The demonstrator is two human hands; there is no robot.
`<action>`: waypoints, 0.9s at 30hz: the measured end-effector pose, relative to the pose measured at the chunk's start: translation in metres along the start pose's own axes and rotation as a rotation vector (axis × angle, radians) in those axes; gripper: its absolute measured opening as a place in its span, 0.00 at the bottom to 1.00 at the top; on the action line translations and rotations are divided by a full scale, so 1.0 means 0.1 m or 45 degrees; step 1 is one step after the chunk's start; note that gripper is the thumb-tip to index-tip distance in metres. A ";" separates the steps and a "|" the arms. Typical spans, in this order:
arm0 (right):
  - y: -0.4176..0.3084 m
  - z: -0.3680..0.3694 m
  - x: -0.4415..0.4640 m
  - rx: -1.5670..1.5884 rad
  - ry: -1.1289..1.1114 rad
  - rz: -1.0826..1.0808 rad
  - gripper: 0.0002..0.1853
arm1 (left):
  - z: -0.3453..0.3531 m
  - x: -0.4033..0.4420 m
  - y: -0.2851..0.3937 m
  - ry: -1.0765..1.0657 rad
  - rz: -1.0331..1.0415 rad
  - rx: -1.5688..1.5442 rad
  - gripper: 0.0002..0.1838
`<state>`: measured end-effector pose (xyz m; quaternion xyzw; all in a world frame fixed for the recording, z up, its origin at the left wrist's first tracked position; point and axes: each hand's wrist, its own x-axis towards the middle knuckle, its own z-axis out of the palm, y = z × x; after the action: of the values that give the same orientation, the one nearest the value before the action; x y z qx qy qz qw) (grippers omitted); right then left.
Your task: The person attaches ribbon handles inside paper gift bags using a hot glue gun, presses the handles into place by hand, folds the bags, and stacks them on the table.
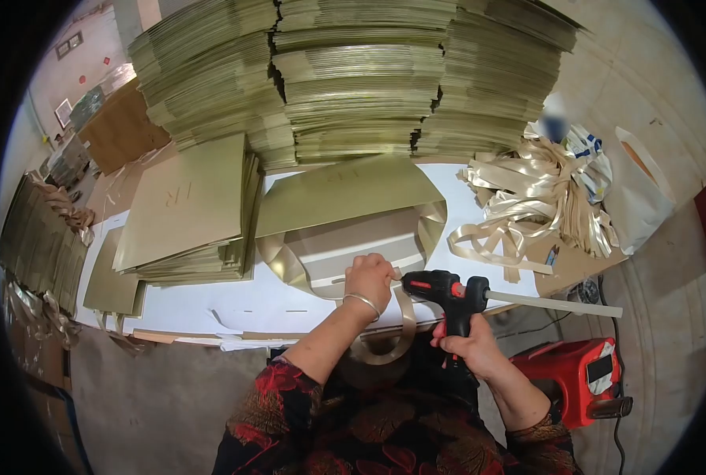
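Note:
My right hand is wrapped round the handle of a black and red glue gun, and a long pale glue stick sticks out of its back. The nozzle points left, close to the fingertips of my left hand. My left hand's fingers are bent together at the near edge of an open gold bag; what they pinch is too small to tell. A satin ribbon loops down from there over the table's front edge.
Tall stacks of gold folded bags line the back. More flat bags lie at the left. A heap of ribbons is at the right, beside a white bag. A red stool stands at the lower right.

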<state>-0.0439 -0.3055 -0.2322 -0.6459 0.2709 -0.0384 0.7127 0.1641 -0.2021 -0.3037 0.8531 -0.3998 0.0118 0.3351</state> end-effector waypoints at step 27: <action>0.08 0.47 0.31 -0.092 -0.329 -0.033 0.10 | -0.69 -1.05 -0.31 0.275 0.313 0.341 0.16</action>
<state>0.0004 -0.2738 -0.2488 -0.6741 0.1696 0.0455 0.7174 0.1312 -0.0769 -0.2976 0.8287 -0.4573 0.1971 0.2555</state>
